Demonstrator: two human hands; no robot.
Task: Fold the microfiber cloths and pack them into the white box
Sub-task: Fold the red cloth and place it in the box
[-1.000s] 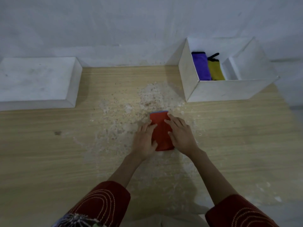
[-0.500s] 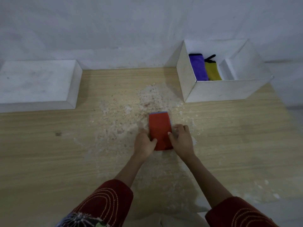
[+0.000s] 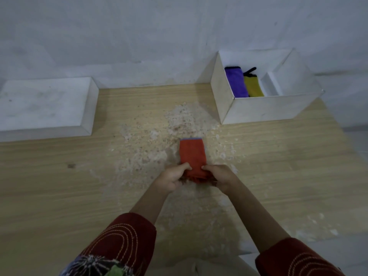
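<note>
One red cloth (image 3: 192,154) pinched by left grip (image 3: 171,179) and right grip (image 3: 219,178); two cloths (image 3: 236,82) in white box (image 3: 258,110)

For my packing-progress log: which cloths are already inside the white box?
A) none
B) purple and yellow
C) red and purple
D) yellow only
B: the purple cloth and the yellow cloth lie side by side in the white box, while the left hand and the right hand grip the red cloth outside it.
</note>
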